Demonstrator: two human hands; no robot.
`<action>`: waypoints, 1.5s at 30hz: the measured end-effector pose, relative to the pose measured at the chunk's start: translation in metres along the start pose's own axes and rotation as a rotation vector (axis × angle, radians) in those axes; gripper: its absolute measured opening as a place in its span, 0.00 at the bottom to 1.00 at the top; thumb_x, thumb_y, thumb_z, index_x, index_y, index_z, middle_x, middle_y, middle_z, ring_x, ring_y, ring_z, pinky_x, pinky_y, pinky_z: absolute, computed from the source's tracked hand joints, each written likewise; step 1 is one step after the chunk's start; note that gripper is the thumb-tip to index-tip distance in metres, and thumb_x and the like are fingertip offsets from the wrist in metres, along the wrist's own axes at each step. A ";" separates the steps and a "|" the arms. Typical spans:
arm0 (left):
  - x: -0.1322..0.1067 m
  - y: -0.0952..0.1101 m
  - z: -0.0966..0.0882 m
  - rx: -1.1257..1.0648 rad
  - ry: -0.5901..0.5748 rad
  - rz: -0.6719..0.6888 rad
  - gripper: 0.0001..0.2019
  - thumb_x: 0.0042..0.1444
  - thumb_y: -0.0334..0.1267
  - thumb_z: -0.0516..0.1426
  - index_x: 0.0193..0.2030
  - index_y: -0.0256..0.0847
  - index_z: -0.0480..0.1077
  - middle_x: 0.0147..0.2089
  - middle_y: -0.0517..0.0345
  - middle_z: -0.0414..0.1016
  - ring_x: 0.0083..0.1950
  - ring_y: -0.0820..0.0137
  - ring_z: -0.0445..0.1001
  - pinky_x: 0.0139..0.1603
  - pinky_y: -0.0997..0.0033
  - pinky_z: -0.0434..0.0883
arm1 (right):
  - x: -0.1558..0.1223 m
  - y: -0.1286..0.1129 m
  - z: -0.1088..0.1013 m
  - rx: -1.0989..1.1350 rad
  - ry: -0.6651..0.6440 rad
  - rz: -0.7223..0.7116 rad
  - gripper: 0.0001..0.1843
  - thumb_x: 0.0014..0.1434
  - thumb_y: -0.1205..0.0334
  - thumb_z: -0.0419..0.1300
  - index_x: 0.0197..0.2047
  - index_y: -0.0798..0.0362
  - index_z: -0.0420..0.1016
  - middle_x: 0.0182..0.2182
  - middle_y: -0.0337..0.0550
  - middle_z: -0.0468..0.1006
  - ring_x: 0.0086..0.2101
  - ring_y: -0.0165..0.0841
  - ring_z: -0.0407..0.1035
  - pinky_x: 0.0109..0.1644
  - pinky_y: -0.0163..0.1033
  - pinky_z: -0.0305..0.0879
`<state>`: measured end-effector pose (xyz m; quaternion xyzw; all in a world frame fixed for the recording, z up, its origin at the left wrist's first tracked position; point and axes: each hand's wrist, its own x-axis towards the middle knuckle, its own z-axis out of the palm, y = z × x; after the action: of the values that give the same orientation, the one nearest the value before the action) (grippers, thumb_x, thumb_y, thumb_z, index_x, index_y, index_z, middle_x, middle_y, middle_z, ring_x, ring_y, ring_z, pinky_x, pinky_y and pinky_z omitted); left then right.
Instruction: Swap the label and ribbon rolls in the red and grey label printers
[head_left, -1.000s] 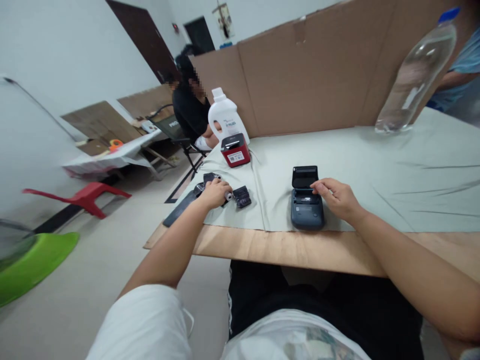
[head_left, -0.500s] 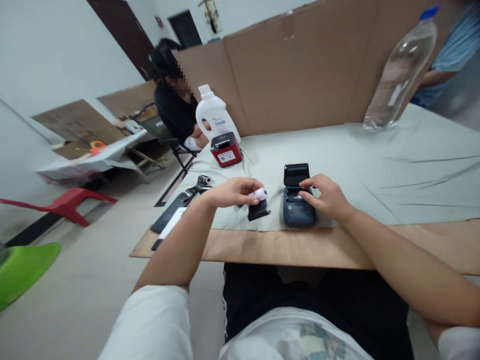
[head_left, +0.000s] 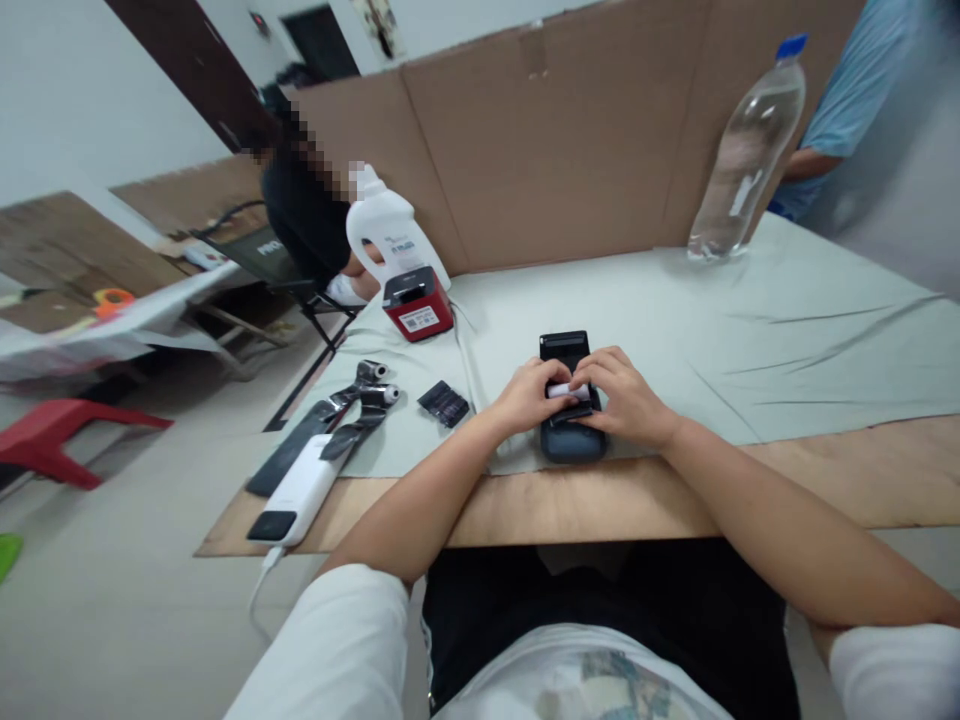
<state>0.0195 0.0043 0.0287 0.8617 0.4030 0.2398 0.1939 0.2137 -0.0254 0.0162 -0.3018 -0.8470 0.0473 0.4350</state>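
Observation:
A small dark portable printer [head_left: 573,446] lies near the table's front edge, its lid [head_left: 564,345] raised. Over its open bay, a small white paper roll [head_left: 568,391] with a dark strip is pinched between both hands. My left hand [head_left: 527,396] is closed on the roll's left end. My right hand [head_left: 627,396] grips the right end, thumb low by the dark strip and fingers above. My fingers partly hide the bay, so I cannot tell how deep the roll sits.
Left of my hands lie a dark patterned piece [head_left: 444,403], two rolls with black strips [head_left: 373,392] and a white power bank [head_left: 300,490] with a cable. Behind stand a red-black device [head_left: 418,304], a white jug [head_left: 394,235], a water bottle [head_left: 750,150] and a cardboard partition [head_left: 570,150]. People sit beyond.
My left hand has carried the paper roll rightward to the printer. My right hand has moved from the printer's bay onto the roll. The view has shifted, showing more of the table's left side.

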 end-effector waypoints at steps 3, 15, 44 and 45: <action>-0.001 -0.002 0.002 0.023 0.008 0.029 0.09 0.54 0.42 0.61 0.39 0.42 0.73 0.40 0.57 0.77 0.44 0.65 0.71 0.48 0.63 0.68 | 0.000 0.001 0.000 0.025 -0.023 -0.020 0.06 0.55 0.60 0.65 0.36 0.50 0.73 0.35 0.45 0.75 0.40 0.40 0.65 0.46 0.49 0.66; -0.005 -0.031 0.006 -0.130 0.493 0.004 0.16 0.63 0.46 0.51 0.51 0.40 0.69 0.51 0.46 0.72 0.53 0.63 0.69 0.49 0.62 0.70 | 0.001 0.000 -0.005 0.102 -0.093 -0.087 0.02 0.56 0.66 0.64 0.34 0.51 0.78 0.31 0.44 0.77 0.36 0.37 0.67 0.42 0.43 0.68; -0.008 -0.031 -0.004 -0.339 -0.161 -0.148 0.27 0.57 0.50 0.54 0.61 0.39 0.67 0.64 0.46 0.68 0.63 0.57 0.66 0.64 0.54 0.62 | 0.000 0.020 -0.005 -0.035 -0.122 0.604 0.22 0.62 0.41 0.53 0.39 0.52 0.75 0.28 0.43 0.78 0.27 0.34 0.70 0.32 0.38 0.63; -0.009 -0.030 -0.005 -0.338 -0.168 -0.148 0.27 0.57 0.50 0.55 0.61 0.39 0.67 0.63 0.45 0.68 0.62 0.56 0.67 0.63 0.54 0.63 | -0.001 0.023 -0.003 -0.072 -0.196 0.570 0.22 0.62 0.42 0.53 0.40 0.53 0.75 0.30 0.46 0.80 0.30 0.36 0.71 0.34 0.39 0.64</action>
<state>-0.0062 0.0162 0.0141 0.8019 0.4017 0.2162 0.3859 0.2272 -0.0077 0.0093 -0.5363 -0.7674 0.1664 0.3094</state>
